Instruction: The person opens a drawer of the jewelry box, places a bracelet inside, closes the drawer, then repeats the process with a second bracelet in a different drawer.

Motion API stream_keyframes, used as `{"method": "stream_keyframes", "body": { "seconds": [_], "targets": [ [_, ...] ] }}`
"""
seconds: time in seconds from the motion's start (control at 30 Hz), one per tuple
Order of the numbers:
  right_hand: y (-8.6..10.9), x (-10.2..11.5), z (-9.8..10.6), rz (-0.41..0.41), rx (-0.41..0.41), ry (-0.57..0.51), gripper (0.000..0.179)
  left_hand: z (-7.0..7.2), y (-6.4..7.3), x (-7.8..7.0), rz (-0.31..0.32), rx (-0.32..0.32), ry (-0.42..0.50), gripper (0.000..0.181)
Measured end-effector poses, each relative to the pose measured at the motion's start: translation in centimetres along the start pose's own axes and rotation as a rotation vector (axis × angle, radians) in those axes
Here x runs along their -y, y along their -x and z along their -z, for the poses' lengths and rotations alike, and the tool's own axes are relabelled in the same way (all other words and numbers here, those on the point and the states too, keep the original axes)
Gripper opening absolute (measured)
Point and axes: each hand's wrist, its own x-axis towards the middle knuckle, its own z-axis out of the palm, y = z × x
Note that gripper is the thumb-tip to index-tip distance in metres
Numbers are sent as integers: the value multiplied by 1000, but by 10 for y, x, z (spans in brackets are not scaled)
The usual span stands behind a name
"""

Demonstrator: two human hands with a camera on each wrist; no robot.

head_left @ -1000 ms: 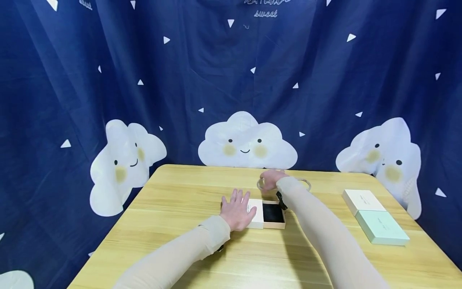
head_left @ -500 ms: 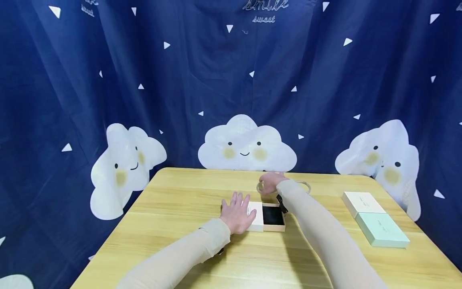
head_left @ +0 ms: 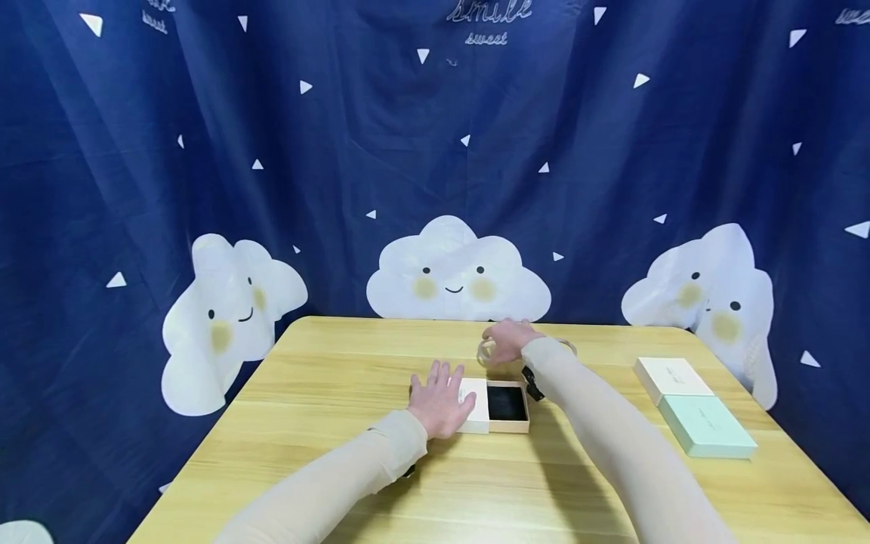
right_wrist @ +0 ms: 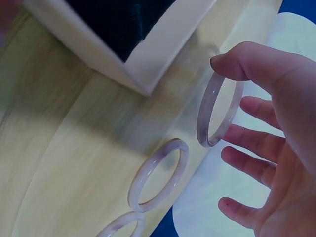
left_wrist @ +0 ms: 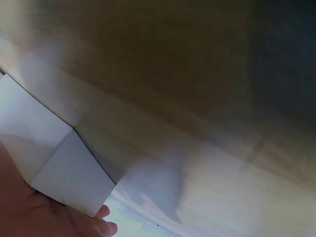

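In the head view my left hand point(head_left: 442, 400) rests with spread fingers on the white sleeve point(head_left: 479, 408) of a small box. The box's drawer point(head_left: 508, 427) is slid out to the right and shows a black lining. In the left wrist view, part of the hand lies against the pale box point(left_wrist: 69, 163). Behind the box, my right hand point(head_left: 510, 341) holds a pale translucent bangle point(right_wrist: 203, 116) between thumb and fingers. Two more bangles lie on the table, one point(right_wrist: 134, 187) whole in the right wrist view and another point(right_wrist: 118, 224) cut off by the frame edge.
A white box point(head_left: 673, 376) and a mint-green box point(head_left: 710, 423) stand end to end on the right of the wooden table point(head_left: 326, 363). A dark blue curtain point(head_left: 340, 151) with clouds hangs behind the table's far edge.
The head view has shifted a little, so the whole scene sits slightly differently. Both hands stay in nearly the same places, the left on the box and the right behind it.
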Motion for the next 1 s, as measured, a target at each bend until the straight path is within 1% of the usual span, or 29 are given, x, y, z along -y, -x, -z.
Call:
{"method": "stream_keyframes", "body": {
  "seconds": [0.17, 0.3, 0.5, 0.57, 0.7, 1.0],
  "targets": [
    [11, 0, 4, 36, -19, 10, 62, -1, -1, 1, -5, 3, -1, 76],
    [17, -2, 5, 46, -34, 14, 61, -1, -1, 1, -4, 11, -6, 76],
    [29, -2, 13, 48, -41, 26, 58, 5, 2, 1, -7, 16, 4, 76],
    [34, -2, 16, 54, -43, 29, 56, 7, 3, 0, -8, 13, 13, 75],
    [43, 0, 20, 81, -53, 29, 52, 7, 4, 0, -6, 12, 14, 74],
    [62, 6, 23, 111, -53, 48, 60, 4, 1, 0, -4, 13, 21, 74]
  ]
}}
